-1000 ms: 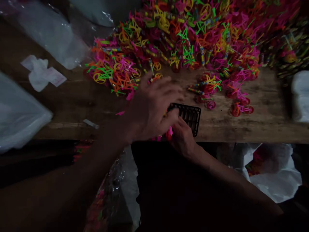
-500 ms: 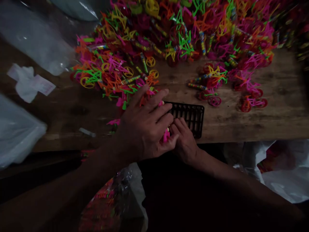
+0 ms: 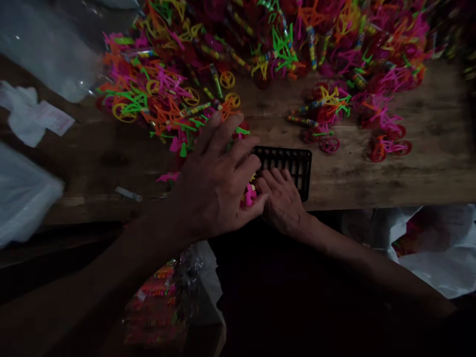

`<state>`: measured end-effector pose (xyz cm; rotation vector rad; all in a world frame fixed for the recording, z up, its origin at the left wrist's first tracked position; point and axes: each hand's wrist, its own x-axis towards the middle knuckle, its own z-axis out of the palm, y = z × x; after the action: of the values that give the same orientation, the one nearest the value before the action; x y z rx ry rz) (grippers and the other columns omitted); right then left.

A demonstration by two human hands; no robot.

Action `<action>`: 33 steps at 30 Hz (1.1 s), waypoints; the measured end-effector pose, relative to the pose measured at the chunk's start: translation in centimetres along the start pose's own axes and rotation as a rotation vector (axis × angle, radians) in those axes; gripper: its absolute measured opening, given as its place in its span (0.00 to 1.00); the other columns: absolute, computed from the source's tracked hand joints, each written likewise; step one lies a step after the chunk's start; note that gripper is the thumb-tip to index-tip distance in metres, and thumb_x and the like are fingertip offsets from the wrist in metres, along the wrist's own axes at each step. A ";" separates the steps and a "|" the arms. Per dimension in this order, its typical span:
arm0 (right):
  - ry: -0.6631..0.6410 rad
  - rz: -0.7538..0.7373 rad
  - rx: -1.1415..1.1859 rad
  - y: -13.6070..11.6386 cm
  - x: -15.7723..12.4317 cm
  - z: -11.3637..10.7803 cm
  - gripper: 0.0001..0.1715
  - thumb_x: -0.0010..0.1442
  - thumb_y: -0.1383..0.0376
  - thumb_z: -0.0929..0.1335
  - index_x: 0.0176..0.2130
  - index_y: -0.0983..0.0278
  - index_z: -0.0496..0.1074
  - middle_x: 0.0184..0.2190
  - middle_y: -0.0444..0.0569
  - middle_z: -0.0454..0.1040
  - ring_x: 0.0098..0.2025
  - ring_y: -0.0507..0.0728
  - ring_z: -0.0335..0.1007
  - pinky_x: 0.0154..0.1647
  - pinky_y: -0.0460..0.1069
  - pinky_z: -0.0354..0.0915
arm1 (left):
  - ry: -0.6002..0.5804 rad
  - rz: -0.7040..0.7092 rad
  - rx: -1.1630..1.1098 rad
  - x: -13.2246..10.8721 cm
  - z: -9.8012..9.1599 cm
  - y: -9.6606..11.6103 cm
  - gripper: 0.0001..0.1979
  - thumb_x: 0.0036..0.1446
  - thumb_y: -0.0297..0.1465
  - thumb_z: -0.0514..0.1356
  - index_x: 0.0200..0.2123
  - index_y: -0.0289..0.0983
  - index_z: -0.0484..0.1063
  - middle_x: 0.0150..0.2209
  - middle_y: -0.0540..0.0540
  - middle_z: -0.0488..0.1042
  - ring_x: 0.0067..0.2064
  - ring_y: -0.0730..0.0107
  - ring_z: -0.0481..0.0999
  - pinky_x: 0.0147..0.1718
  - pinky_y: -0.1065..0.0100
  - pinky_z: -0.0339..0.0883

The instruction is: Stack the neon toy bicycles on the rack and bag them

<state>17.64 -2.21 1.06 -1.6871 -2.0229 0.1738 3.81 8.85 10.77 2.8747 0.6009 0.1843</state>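
A black plastic tray (image 3: pixel 305 173) with a grid of slots lies near the table's front edge. My left hand (image 3: pixel 219 183) is cupped over its left end, fingers spread and thumb stretched out. Between that thumb and the fingers show small pink pieces (image 3: pixel 250 195) with a bit of yellow; the palm covers the rest. My right hand (image 3: pixel 283 201) lies on the tray's near side against the left thumb, its fingers bent and close together. Whatever they hold, if anything, is hidden.
A big heap of colourful toy bicycles (image 3: pixel 282 47) with candy-filled tubes covers the back of the wooden table (image 3: pixel 353 183). Several loose ones (image 3: pixel 390 148) lie to the right. Plastic bags (image 3: pixel 26 193) are at left, and an open white bag (image 3: pixel 442 267) is below right.
The whole view has shifted slightly, so the table sits higher in it. My left hand stays over the tray's left end; my right hand's fingers lie a little flatter on the tray.
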 end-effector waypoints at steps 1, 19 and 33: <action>0.000 -0.014 -0.002 0.1 -0.1 -0.1 0.09 0.72 0.64 0.62 0.41 0.63 0.71 0.39 0.53 0.74 0.43 0.62 0.66 0.45 0.58 0.62 | 0.005 0.005 -0.019 0.0 0.0 -0.1 0.17 0.59 0.45 0.59 0.47 0.44 0.73 0.62 0.44 0.75 0.75 0.40 0.57 0.76 0.36 0.43; 0.164 0.481 1.245 0.0 2.2 -3.0 0.07 0.66 0.60 0.72 0.42 0.62 0.75 0.38 0.45 0.80 0.41 0.53 0.78 0.45 0.49 0.75 | 0.242 -0.332 -0.073 -4.3 -0.2 3.1 0.29 0.57 0.40 0.67 0.59 0.44 0.61 0.69 0.35 0.66 0.75 0.39 0.57 0.71 0.31 0.54; 0.085 0.491 1.439 0.6 2.7 -3.3 0.09 0.64 0.59 0.75 0.41 0.61 0.78 0.39 0.44 0.80 0.42 0.52 0.78 0.46 0.49 0.76 | 0.186 -0.294 -0.026 -4.8 0.3 2.7 0.26 0.59 0.40 0.67 0.56 0.46 0.61 0.72 0.39 0.62 0.77 0.42 0.51 0.73 0.31 0.50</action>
<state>19.32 -0.19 4.44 -1.0530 -0.8085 1.3030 0.50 4.36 10.69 2.7197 1.0365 0.4125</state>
